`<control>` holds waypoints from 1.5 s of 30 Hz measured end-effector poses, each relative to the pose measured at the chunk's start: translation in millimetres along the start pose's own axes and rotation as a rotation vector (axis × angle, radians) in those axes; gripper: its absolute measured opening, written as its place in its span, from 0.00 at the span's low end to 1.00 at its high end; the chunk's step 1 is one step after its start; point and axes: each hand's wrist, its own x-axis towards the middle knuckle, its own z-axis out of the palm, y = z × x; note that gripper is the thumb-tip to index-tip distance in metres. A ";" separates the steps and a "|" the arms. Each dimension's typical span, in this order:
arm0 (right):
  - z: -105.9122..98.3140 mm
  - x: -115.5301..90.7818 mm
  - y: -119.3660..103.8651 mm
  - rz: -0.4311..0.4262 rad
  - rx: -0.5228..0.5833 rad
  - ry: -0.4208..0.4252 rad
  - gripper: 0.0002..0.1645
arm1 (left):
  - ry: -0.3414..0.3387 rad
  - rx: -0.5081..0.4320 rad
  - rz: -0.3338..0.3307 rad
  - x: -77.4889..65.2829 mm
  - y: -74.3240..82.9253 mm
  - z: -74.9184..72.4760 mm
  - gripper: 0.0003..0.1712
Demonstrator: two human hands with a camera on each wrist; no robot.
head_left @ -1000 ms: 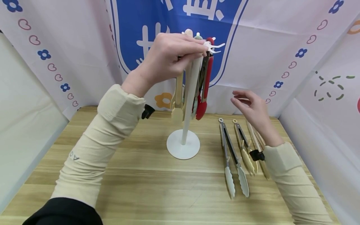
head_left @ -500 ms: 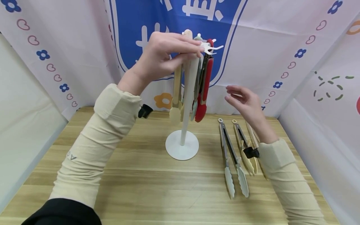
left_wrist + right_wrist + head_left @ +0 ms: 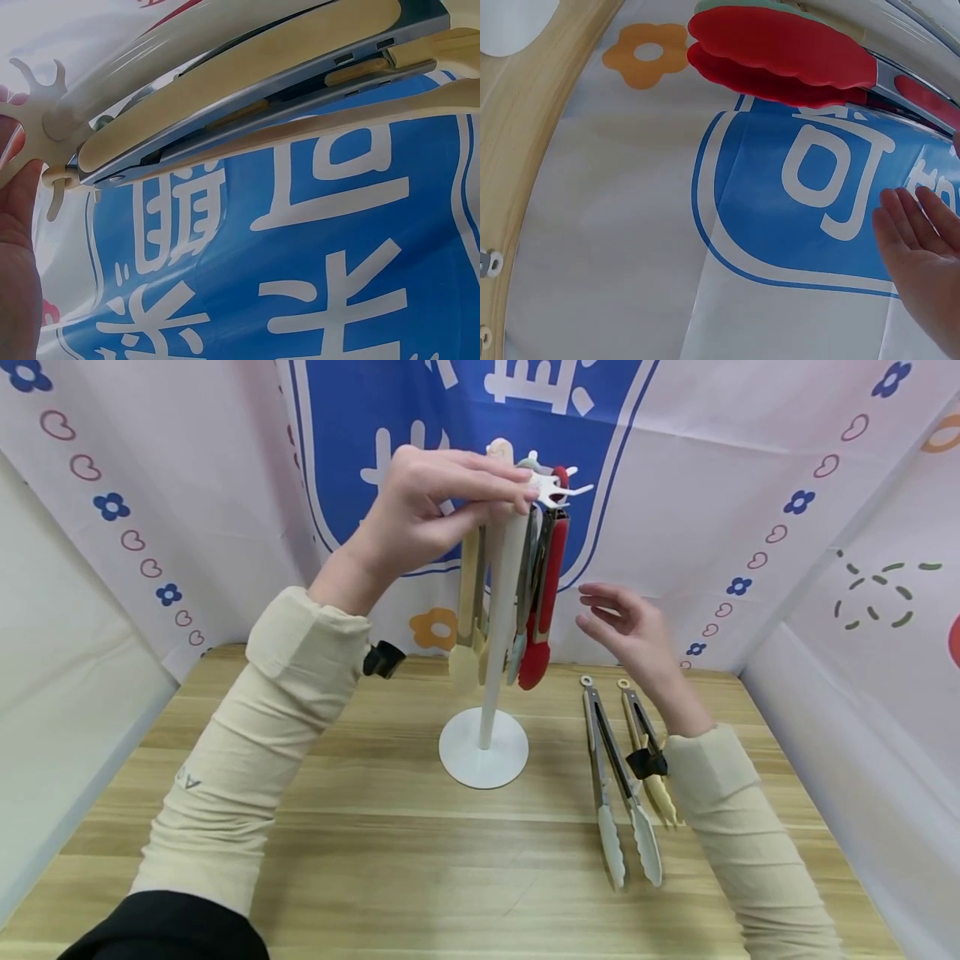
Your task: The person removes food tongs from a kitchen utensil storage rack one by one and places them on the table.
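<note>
My left hand [image 3: 438,497] grips the hooked top [image 3: 551,489] of a white utensil stand [image 3: 483,747], thumb and fingers about the hub. Cream tongs [image 3: 465,667] hang from it; the left wrist view shows their loop over one hook, close to my fingers. A wooden-coloured utensil [image 3: 498,452] hangs partly hidden behind the pole. On the right side hang pale green tongs [image 3: 513,668] and red tongs [image 3: 535,664]. My right hand [image 3: 630,627] is in the air right of the red tongs, fingers loosely bent, holding nothing.
On the table [image 3: 375,852], right of the stand, lie long tongs with whitish tips [image 3: 647,847] and shorter tongs with cream tips [image 3: 660,797]. My right forearm passes over the shorter pair. A printed cloth [image 3: 675,527] forms the wall behind.
My right hand has moved left, nearer the stand, its sleeve now covering utensils at the table's right. My left hand and the stand have shifted slightly left, and the hooked top shows more.
</note>
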 end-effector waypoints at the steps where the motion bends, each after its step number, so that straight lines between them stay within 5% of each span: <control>1: 1.6 0.4 -0.1 -0.004 0.013 -0.004 0.25 | 0.000 -0.004 0.001 -0.1 0.1 -0.1 0.08; 7: 9.6 2.8 -0.3 -0.013 0.046 -0.026 0.25 | -0.010 0.036 0.010 -0.2 2.0 0.0 0.07; 22: 24.3 9.8 11.7 0.055 0.114 -0.080 0.29 | -0.058 0.352 0.050 -0.1 9.3 4.6 0.09; 34: 31.1 14.3 16.9 0.058 0.264 -0.115 0.29 | -0.032 0.330 0.033 -1.4 9.5 5.5 0.08; 45: 38.6 16.1 20.6 0.095 0.278 -0.143 0.27 | -0.038 0.317 0.005 -1.9 8.7 5.4 0.08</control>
